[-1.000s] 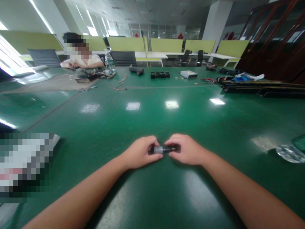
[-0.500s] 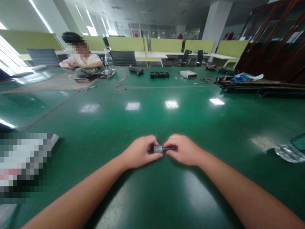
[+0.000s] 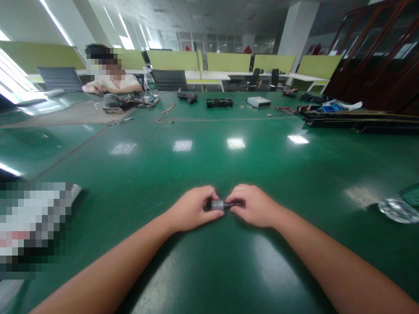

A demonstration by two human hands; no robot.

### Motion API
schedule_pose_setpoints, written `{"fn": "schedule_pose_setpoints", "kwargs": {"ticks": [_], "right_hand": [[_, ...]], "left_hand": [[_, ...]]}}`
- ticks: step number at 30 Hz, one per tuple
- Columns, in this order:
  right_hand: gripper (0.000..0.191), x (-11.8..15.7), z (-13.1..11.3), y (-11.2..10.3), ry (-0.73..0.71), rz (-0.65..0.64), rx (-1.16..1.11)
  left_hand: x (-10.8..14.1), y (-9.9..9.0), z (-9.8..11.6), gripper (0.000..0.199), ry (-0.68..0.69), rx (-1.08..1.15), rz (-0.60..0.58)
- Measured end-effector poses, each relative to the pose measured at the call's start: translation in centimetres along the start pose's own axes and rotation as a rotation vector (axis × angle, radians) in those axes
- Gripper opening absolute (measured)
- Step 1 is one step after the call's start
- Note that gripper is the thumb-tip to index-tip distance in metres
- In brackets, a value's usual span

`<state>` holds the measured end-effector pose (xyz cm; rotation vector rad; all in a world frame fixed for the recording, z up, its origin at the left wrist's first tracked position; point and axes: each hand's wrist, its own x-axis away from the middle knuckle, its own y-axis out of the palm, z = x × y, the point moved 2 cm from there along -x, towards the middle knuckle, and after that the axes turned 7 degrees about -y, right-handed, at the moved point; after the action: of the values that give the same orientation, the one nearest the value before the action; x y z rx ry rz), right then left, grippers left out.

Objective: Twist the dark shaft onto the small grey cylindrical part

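no legible text, no readable labels, brands, numbers or signs

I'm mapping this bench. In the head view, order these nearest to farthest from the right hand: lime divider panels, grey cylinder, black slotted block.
1. Grey cylinder: in the left hand, just left of the right hand.
2. Black slotted block: ahead, far across the table.
3. Lime divider panels: beyond the table.

There is one left hand [image 3: 190, 211], one right hand [image 3: 257, 207] and one cylinder [image 3: 218, 205]; at eleven o'clock, one person [image 3: 114, 83] and one bottle [image 3: 150, 83]; at twelve, one rack [image 3: 219, 103]; towards one o'clock, one box [image 3: 259, 102].
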<state>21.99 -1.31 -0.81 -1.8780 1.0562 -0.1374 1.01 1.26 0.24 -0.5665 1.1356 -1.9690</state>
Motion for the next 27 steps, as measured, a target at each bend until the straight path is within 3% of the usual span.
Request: {"fn": "schedule_pose_setpoints", "kwargs": {"ticks": [27], "right_hand": [[0.017, 0.10, -0.14, -0.66, 0.021, -0.035, 0.019]], "left_hand": [[0.13, -0.08, 0.04, 0.023, -0.009, 0.024, 0.004]]}}
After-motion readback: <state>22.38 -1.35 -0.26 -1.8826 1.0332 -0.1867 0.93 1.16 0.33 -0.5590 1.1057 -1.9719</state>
